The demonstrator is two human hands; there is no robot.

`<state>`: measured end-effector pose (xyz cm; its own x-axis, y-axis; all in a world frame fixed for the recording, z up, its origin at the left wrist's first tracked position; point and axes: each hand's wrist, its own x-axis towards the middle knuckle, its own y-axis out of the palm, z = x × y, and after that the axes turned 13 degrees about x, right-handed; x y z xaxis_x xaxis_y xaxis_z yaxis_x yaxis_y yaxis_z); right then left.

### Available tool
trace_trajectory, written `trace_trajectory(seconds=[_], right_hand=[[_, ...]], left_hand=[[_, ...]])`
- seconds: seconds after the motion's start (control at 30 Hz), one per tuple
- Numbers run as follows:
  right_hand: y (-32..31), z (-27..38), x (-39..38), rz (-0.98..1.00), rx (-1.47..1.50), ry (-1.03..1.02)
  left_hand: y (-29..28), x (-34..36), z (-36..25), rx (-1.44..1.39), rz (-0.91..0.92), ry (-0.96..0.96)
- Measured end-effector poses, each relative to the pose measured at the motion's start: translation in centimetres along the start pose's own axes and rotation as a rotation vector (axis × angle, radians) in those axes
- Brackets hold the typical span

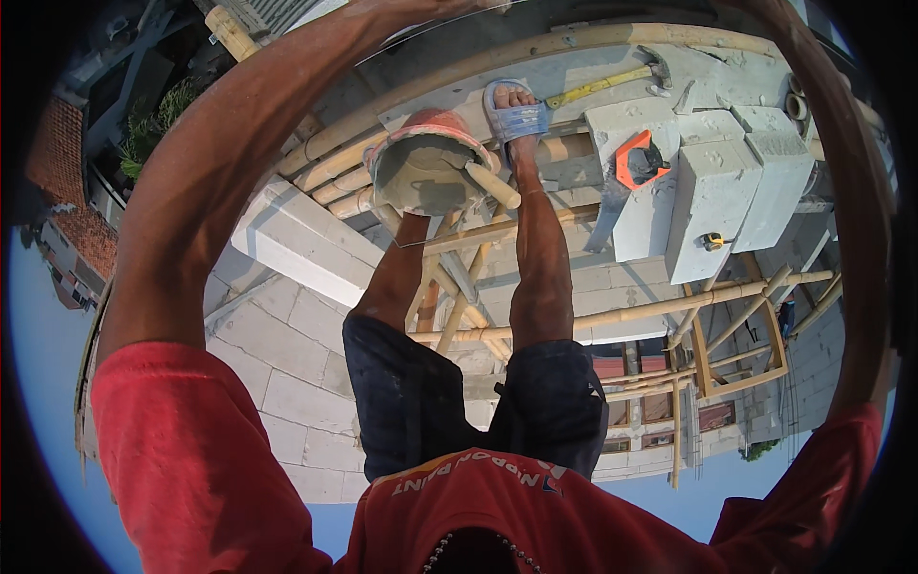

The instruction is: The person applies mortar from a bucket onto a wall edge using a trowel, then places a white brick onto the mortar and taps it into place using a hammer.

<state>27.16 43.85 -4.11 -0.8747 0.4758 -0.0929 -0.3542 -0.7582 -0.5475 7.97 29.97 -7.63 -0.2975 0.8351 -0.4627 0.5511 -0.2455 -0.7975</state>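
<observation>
Both my arms are raised and reach past the upper edge of the head view. Of my left hand [470, 5] only a sliver shows at the top edge, its fingers cut off. A thin pale line [421, 31], like a string, runs close below it. My right forearm [784, 33] leaves the view at the upper right, and that hand is outside the picture. Below my arms stands a reddish bucket [442, 122] with wet grey mortar [430, 182] in it. A tool's pale wooden handle [493, 185] sticks out over the bucket's rim.
A yellow-handled claw hammer [602, 84] lies on the ledge beyond my sandalled foot [516, 113]. On the right are pale blocks [712, 196], an orange-framed tool [641, 161] and a tape measure [712, 241]. Bamboo poles [612, 316] and a wooden frame [741, 383] lie below, above a drop.
</observation>
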Motion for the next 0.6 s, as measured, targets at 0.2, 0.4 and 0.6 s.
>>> trace_trajectory(seconds=[0.2, 0.4, 0.6], right_hand=[[-7.8, -7.7, -1.3, -0.394, -0.222, 0.124], [9.5, -21.4, -13.1, 0.079, 0.09, 1.031], [20.0, -22.5, -13.1, -0.228, -0.113, 1.301]], left_hand=[[1.6, 1.2, -0.2, -0.01, 0.051, 0.069], [0.2, 0.6, 3.5, 0.019, 0.151, 0.082], [0.0, 1.9, 5.8, 0.077, 0.24, 0.091]])
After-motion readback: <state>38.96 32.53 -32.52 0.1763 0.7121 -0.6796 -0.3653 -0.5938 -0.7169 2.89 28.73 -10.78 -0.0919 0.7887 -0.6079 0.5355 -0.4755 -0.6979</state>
